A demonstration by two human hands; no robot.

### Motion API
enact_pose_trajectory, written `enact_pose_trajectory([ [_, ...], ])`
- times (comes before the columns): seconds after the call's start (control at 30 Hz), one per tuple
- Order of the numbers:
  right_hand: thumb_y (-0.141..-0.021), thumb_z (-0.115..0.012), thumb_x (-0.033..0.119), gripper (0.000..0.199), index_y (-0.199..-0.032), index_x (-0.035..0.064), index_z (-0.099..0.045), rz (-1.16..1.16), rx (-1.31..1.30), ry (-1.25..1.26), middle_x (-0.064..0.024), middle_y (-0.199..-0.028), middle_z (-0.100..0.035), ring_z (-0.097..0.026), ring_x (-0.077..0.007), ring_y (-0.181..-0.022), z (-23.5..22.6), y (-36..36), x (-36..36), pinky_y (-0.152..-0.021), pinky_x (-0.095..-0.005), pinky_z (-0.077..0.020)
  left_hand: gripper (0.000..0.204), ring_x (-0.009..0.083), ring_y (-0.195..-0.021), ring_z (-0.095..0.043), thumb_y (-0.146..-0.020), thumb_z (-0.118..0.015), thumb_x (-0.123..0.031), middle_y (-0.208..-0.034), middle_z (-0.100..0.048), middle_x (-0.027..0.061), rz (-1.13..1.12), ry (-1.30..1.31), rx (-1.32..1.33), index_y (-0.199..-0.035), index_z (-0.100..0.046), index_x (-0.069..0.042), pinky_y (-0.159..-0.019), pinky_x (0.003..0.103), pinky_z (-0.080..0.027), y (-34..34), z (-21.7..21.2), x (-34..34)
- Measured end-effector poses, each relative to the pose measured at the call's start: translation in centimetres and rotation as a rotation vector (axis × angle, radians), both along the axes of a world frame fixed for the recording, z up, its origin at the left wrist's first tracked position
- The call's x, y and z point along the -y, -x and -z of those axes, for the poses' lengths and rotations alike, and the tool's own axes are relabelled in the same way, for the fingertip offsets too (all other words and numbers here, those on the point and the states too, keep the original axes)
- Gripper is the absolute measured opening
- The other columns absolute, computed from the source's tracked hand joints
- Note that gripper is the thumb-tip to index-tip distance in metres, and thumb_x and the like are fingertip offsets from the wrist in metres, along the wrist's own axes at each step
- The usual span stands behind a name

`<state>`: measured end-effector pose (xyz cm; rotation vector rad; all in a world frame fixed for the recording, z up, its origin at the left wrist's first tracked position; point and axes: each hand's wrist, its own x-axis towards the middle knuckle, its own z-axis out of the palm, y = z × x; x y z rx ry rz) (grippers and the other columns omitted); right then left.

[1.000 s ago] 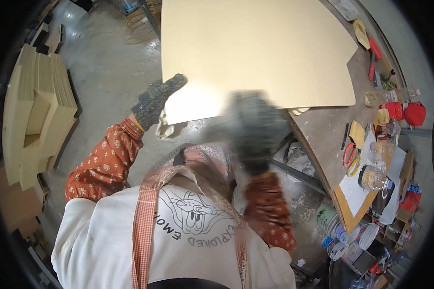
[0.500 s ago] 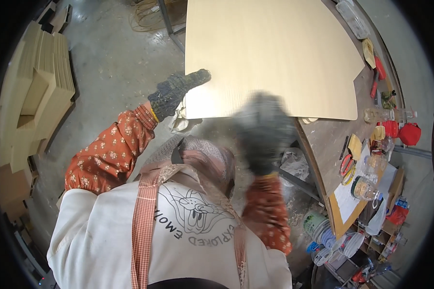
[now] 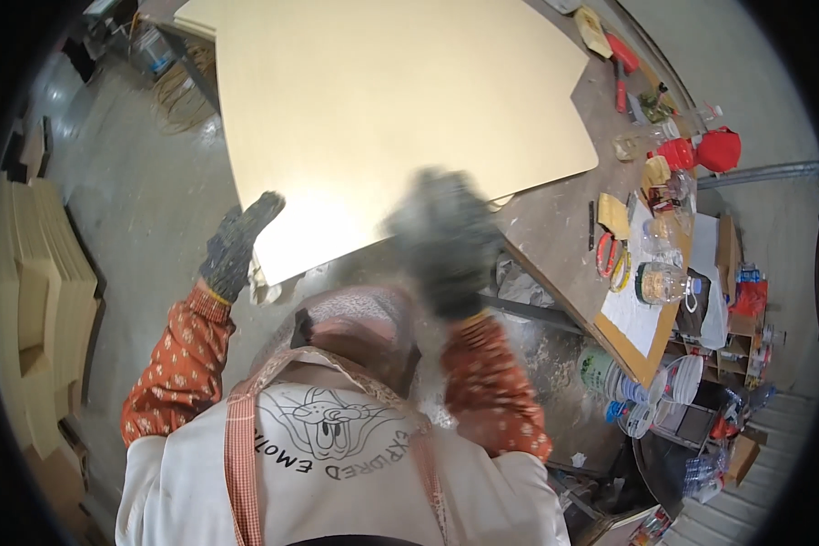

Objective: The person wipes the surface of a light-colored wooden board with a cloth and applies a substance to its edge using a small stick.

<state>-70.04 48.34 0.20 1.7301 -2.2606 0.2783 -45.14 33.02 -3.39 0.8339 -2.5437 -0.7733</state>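
Note:
A large pale, wood-toned board [image 3: 382,109] lies across the work table, its near edge jutting out toward me. My left hand [image 3: 235,244], in a dark knitted glove, grips the board's left edge close to the near corner, one digit laid over the top face. Below that hand, a bit of white crumpled material [image 3: 262,284] shows under the corner. My right hand [image 3: 446,241], gloved the same way, is over the near edge around its middle. Motion smears its fingers, so whether it holds anything cannot be made out.
On the brown table [image 3: 555,214] to the right are orange-handled scissors [image 3: 605,255], a yellow tape ring [image 3: 621,271], a clear jar [image 3: 662,283] and a red tool [image 3: 621,68]. Stacked pale panels [image 3: 50,291] stand at left. Buckets [image 3: 601,371] sit below the table's right end.
The whole view has turned, so the board and table now sit slanted and farther left. My left hand stays at the board's left edge; my right hand is blurred in both frames.

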Motion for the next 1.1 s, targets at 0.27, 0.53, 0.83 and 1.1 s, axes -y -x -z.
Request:
enact_pose_trajectory([
  [0.27, -0.088, -0.048, 0.046, 0.058, -0.136, 0.0133, -0.040, 0.733, -0.035, 0.209, -0.0193, -0.119, -0.053, -0.052, -0.0379, -0.105, 0.2, 16.7, -1.8, -0.086, -0.0463, -0.0425, 0.041, 0.0242, -0.120, -0.051, -0.086, -0.050, -0.017, -0.128, -0.055, 0.0112, 0.000, -0.049, -0.046, -0.125, -0.054, -0.007, -0.099, 0.039, -0.036, -0.6, 2.1, 0.9],
  [0.53, -0.087, -0.053, 0.039, 0.045, -0.130, 0.0247, -0.049, 0.140, 0.067, 0.173, -0.0118, -0.137, -0.042, -0.038, -0.0308, -0.126, 0.5, 11.7, -2.5, -0.094, -0.0508, -0.0380, 0.039, 0.0232, -0.115, -0.054, -0.085, -0.054, -0.020, -0.123, -0.058, 0.0096, -0.229, -0.256, -0.174, -0.121, -0.057, -0.005, -0.098, 0.038, -0.038, -1.9, 3.8, 0.6],
  [0.83, -0.088, -0.048, 0.051, 0.058, -0.132, 0.0143, -0.046, 0.555, 0.216, 0.123, -0.0210, -0.111, -0.058, -0.056, -0.0390, -0.099, -3.7, 29.1, 1.4, -0.086, -0.0467, -0.0429, 0.035, 0.0267, -0.100, -0.060, -0.086, -0.057, -0.026, -0.112, -0.062, 0.0139, -0.507, -0.477, -0.118, -0.116, -0.059, -0.006, -0.086, 0.036, -0.046, 1.4, -3.0, 1.3],
  [1.1, -0.092, -0.050, 0.030, 0.040, -0.125, 0.0078, -0.052, -0.149, -0.090, 0.088, -0.0173, -0.101, -0.062, -0.060, -0.0343, -0.088, -7.5, 19.0, 16.4, -0.075, -0.0435, -0.0477, 0.024, 0.0138, -0.079, -0.060, -0.083, -0.066, -0.015, -0.091, -0.066, 0.0060, -0.713, -1.025, -0.774, -0.100, -0.064, 0.001, -0.074, 0.028, -0.049, 1.2, -1.2, 0.0],
])
